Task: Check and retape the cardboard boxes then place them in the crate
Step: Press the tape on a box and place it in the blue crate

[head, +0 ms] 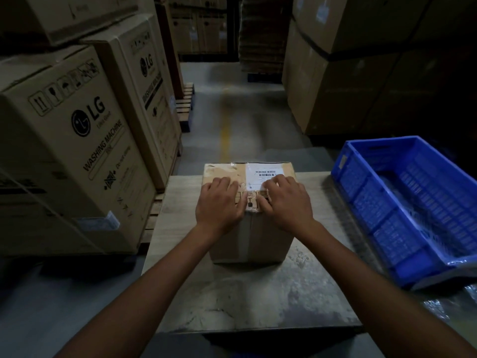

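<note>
Brown cardboard box (260,241) at the centre of the frame. Stands upright on the scuffed grey worktop (258,295), toward its far edge. Carries a white barcode label (263,174) on the right half of its top and a strip of clear tape (245,237) down the middle of its near face, over the seam. Left hand (219,201) flat on the left half of the top, palm down, fingers straight and slightly spread, gripping nothing. Right hand (286,201) likewise flat on the right half, fingertips over the label's near edge, thumb near the tape at the front rim; holds nothing either. Blue perforated plastic crate (374,202) at the right of the frame, near the box but apart from it, with crinkled clear film (423,215) inside. Large tan cartons printed for washing machines (77,140) stacked at the upper left, on wooden pallets (184,107). Faded yellow floor line (225,135) up the aisle at upper centre.
</note>
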Available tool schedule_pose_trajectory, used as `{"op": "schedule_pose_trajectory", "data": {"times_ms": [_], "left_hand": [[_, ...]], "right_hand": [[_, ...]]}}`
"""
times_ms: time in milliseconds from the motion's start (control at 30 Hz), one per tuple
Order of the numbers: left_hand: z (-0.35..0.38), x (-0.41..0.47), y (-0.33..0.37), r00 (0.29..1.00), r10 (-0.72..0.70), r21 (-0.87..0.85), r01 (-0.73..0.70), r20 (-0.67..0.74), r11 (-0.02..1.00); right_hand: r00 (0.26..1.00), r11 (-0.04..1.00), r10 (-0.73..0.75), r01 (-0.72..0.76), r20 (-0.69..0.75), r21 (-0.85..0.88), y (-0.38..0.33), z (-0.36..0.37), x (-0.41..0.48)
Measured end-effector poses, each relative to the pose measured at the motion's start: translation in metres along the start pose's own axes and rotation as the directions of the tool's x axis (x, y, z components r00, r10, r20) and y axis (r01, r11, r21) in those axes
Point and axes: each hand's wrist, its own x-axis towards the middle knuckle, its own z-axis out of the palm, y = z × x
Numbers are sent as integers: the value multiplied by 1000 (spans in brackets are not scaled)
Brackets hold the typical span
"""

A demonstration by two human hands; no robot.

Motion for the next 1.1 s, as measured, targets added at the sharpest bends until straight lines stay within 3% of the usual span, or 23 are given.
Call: {"op": "schedule_pose_trajectory", "data": {"times_ms": [133,233,333,433,533,633,733,800,867,933,1000,1100], "left_hand": [[-9,15,0,998,-40,-81,37,-38,996],[-11,32,-6,993,-60,-112,71,103,991],[-3,32,-7,965,-33,-39,45,259,998],[-3,43,-15,971,22,23,-28,237,999],[-7,55,-33,985,57,-74,-46,165,996],[-3,46,-40,994,32,-209,-10,101,978],[9,33,-42,981,-150,-248,178,126,952],[13,24,-45,916,-342,-396,400,210,827],[10,12,-47,801,-471,-635,588,370,501],[2,2,-43,708,-462,-735,659,534,160],[-9,-6,-38,716,-412,-766,639,564,62],[-18,-15,-32,766,-388,-818,573,513,50]], "right_hand": [[999,1000,7,-6,38,-21,0,-9,17],[992,997,50,-57,115,57,1,-1,26],[979,1000,24,-27,202,11,4,9,28],[981,998,-18,28,193,-50,10,2,38],[982,987,-56,82,179,-139,14,-8,49],[995,999,-29,32,99,-28,19,-1,44],[989,976,146,-146,10,163,22,8,29],[945,893,320,-323,61,314,27,11,21],[875,680,425,-478,232,556,35,14,12],[833,373,414,-522,366,767,38,16,1],[829,278,401,-516,390,810,36,14,-7],[841,305,433,-476,325,825,32,11,-13]]}}
